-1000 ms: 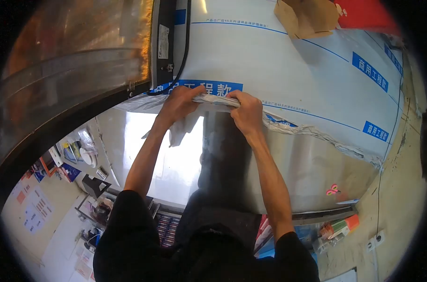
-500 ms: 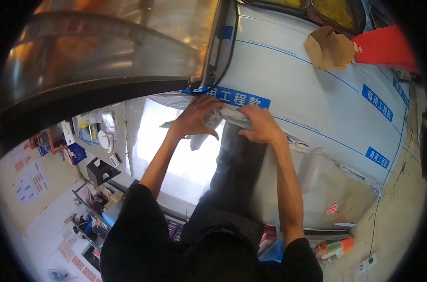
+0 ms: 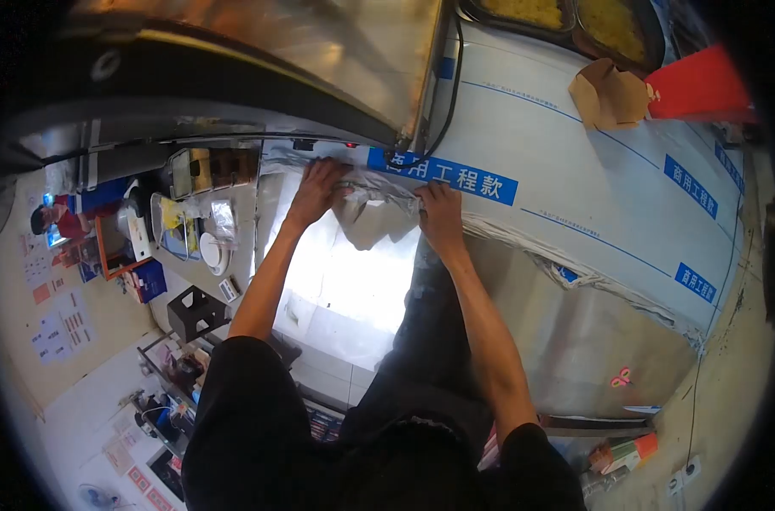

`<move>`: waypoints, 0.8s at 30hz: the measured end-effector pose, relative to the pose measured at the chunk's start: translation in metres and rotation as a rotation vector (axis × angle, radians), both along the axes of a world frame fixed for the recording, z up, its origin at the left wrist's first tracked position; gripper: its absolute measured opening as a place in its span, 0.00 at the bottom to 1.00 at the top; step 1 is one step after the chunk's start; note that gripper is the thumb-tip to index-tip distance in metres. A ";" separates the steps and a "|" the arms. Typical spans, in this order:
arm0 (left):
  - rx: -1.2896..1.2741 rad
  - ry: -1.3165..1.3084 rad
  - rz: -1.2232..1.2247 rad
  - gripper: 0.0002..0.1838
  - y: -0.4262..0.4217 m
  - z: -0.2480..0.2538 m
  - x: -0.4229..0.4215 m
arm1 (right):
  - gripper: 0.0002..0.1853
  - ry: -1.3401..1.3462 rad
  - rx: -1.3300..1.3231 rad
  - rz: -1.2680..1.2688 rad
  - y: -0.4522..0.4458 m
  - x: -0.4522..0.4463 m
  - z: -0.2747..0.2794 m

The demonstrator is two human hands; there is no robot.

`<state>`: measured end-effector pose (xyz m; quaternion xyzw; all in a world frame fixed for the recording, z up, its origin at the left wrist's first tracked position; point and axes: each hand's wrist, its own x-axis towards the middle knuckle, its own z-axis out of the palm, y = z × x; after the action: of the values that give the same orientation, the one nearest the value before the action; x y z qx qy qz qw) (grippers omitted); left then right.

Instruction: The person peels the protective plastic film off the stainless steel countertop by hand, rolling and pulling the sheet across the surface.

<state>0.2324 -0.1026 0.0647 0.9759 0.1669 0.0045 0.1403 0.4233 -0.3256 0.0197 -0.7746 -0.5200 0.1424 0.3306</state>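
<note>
A metal counter is covered in whitish protective film (image 3: 532, 145) with blue printed labels. Along its front edge the film is loose and crumpled. My left hand (image 3: 321, 189) is closed on this loose edge, fingers curled over the top. A short way to the right, my right hand (image 3: 440, 211) grips the same edge just below a blue label (image 3: 489, 186). Between the two hands a wrinkled grey flap of film (image 3: 372, 223) hangs down in front of the shiny metal panel (image 3: 340, 281).
A glass-sided cabinet (image 3: 345, 60) stands at the upper left, its black cable (image 3: 455, 85) running onto the counter. Trays of yellow food (image 3: 613, 30), a brown paper box (image 3: 609, 95) and a red object (image 3: 702, 85) sit at the back right. Pink scissors (image 3: 620, 377) lie at lower right.
Both hands have moved along the counter's front edge, the right one leftward with its fingers now over the edge. The film between them has spread into a hanging flap. The view has shifted slightly.
</note>
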 end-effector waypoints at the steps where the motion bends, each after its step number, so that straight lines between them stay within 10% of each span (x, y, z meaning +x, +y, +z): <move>1: 0.008 -0.002 0.007 0.23 0.000 -0.011 -0.005 | 0.20 0.022 0.031 0.013 -0.002 0.002 -0.004; 9: -0.048 -0.299 0.204 0.12 -0.040 0.018 -0.021 | 0.24 0.029 0.186 0.068 -0.005 0.008 0.002; 16: -0.214 -0.467 0.874 0.10 -0.084 0.046 -0.096 | 0.25 0.198 0.273 0.108 -0.012 0.009 0.010; 18: -0.369 -0.480 0.977 0.11 -0.061 0.021 -0.121 | 0.27 0.747 0.310 0.076 -0.010 0.012 0.015; 24: -0.033 -0.400 0.720 0.24 0.039 0.002 -0.137 | 0.26 0.054 0.235 0.364 0.070 -0.099 0.112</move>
<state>0.0954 -0.0632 0.0672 0.8327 0.4672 0.2404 0.1750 0.3239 -0.2555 0.1317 -0.6201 -0.6552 0.1591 0.4011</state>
